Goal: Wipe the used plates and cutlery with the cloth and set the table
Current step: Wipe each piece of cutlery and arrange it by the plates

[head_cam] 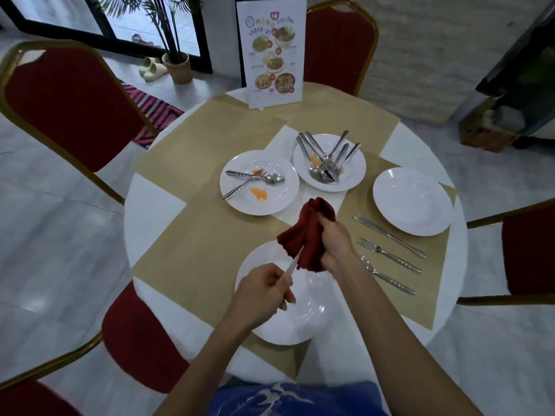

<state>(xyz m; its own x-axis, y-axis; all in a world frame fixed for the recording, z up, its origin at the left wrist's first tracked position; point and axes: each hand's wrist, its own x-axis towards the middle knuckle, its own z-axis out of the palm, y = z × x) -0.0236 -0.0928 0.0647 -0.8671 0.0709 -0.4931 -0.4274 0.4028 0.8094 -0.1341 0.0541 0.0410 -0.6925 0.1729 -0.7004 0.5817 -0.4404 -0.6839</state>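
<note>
Head view: round white table (150, 205) w/ tan placemats (210, 229) laid across it. Menu stand (271, 52) is upright at the far edge. L of ctr is a dirty plate (270, 205) w/ orange smears (259, 194) and a fork + spoon (249, 175) crossed on it. Just beside it to the R, a second dirty plate (356, 175) holds a pile of cutlery (326, 163). Far R, a clean plate (413, 201) is on its mat. On its near side a knife (389, 236), a fork (390, 255) and a third piece (387, 279) lie side by side, apart; the third is poss. a spoon, its head end blurred. Near plate (300, 319) sits under both hands, partly hidden by them.

Hands: R hand (336, 244) is a closed fist round the dark red cloth (309, 235), held in the air over the near plate's far rim. The cloth bunches above the fist and hangs below it. L hand (264, 288) has fingers curled, pinching the handle of a silver utensil (292, 265), prob. a knife. Its tip runs into the cloth folds and is hidden there.

Edges/room: red chairs w/ gold frames ring the table: L chair (72, 109), far chair (339, 46) behind the menu stand, R chair (528, 253), near-L chair (138, 340) close to the table edge. Bare mat shows L of the near plate, plus a bare strip btw that plate and the laid cutlery. The near plate's near rim is close to the table edge.
</note>
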